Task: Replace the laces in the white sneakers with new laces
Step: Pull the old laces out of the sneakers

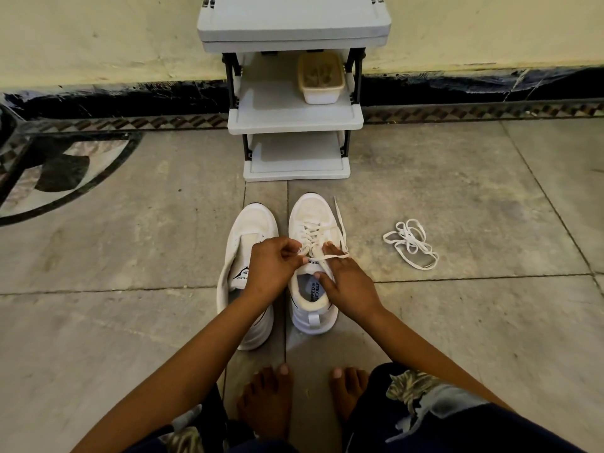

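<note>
On the grey stone-tile floor (457, 191), the left hand (274, 266) pinches the flat white lace (328, 257) of the laced white fabric sneaker (309, 212), whose collar the right hand (349, 284) clasps, with the unlaced white sneaker (253, 223) just beside it, a loose white lace coil (411, 243) apart to the right, and a grey plastic tiered rack (294, 117) beyond.

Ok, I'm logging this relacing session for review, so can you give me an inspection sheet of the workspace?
Surface: stone-tile floor, stained, seams visible.
Job's things: laced sneaker upright, its threaded lace trailing one end toward the toe; unlaced sneaker beside it on the left, no lace seen in it; loose lace heaped on the floor, apart to the right.
Clutter: nothing seen.
Hands: left hand pinches the threaded lace; right hand grips the laced sneaker's collar, thumb inside.
Cables: nothing seen.
Surroundings: grey shelf rack against the wall, plastic tub on its middle shelf; bare feet behind the heels.
</note>
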{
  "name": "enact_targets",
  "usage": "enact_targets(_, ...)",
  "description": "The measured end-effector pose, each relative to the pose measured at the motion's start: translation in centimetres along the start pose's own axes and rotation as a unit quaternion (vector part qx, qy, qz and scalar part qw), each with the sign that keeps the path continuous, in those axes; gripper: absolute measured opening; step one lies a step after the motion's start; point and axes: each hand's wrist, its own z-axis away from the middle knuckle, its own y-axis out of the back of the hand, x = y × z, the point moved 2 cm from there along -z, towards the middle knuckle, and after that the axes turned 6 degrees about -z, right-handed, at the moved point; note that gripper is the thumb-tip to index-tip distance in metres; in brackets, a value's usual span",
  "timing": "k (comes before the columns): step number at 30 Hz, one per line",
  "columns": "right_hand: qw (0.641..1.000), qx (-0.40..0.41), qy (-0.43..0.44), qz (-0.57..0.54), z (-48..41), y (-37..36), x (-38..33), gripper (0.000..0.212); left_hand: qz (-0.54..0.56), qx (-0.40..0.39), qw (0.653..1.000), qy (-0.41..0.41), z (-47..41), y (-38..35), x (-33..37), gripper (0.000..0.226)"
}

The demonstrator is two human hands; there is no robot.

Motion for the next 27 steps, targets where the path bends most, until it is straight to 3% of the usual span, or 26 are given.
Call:
enact_targets(4, 1.0, -0.006, 0.002, 0.003, -0.1, 0.1, 0.0, 0.059, -0.061, -0.002, 0.998, -0.032, 0.4, 0.1, 0.3, 0.019)
enact_targets(8, 1.0, 0.002, 0.006, 0.002, 0.0, 0.1, -0.1, 0.058, -0.114, 0.003, 0.987, -0.109, 1.0, 0.3, 0.6, 0.038)
enact_targets(13, 1.0, 0.003, 0.006, -0.003, 0.0, 0.1, -0.1, 0.058, -0.332, -0.031, 0.917, -0.217, 1.0, 0.0, 1.1, 0.031)
enact_targets(17, 1.0, 0.01, -0.003, -0.002, 0.1, 0.1, -0.2, 0.058, -0.376, 0.011, 0.877, -0.3, 1.0, -0.1, 2.0, 0.017)
enact_targets(20, 1.0, 0.009, -0.004, -0.007, 0.1, 0.2, -0.3, 0.056, -0.314, -0.022, 0.917, -0.244, 0.3, -0.1, 1.9, 0.01)
enact_targets(22, 1.0, 0.006, -0.004, -0.001, 0.1, 0.2, -0.3, 0.056, -0.134, -0.059, 0.98, -0.134, -0.3, 0.6, 2.6, 0.008)
enact_targets(23, 1.0, 0.004, -0.004, 0.006, 0.1, 0.2, -0.4, 0.057, -0.002, -0.081, 0.993, -0.085, -0.5, 0.9, 3.7, 0.007)
enact_targets(25, 1.0, 0.002, -0.001, 0.013, 0.1, 0.3, -0.3, 0.058, 0.152, -0.035, 0.986, -0.061, -1.0, 1.9, 5.5, 0.011)
enact_targets(27, 1.0, -0.007, 0.002, 0.02, 0.1, 0.3, -0.4, 0.058, 0.096, 0.047, 0.991, -0.082, -1.9, 3.0, 6.4, 0.009)
